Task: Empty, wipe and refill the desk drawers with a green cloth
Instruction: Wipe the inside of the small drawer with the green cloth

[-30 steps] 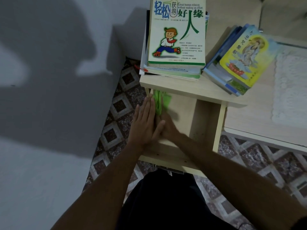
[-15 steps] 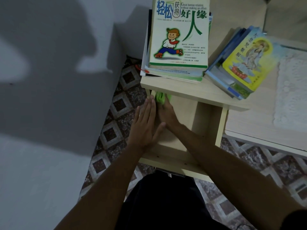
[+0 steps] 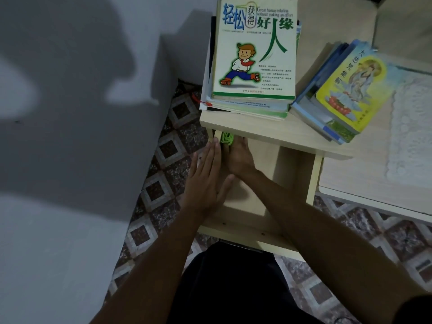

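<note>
Since the earlier frames I see the right hand [image 3: 238, 157] has pushed the green cloth [image 3: 226, 138] deeper into the open drawer [image 3: 247, 220], under the desk top [image 3: 268, 134]; whether its fingers curl round the cloth I cannot tell. Left hand [image 3: 205, 178] lies flat, fingers together, on the drawer's left wall

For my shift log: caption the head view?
Right hand wipes drawer with green cloth; left hand steadies its side.
</note>
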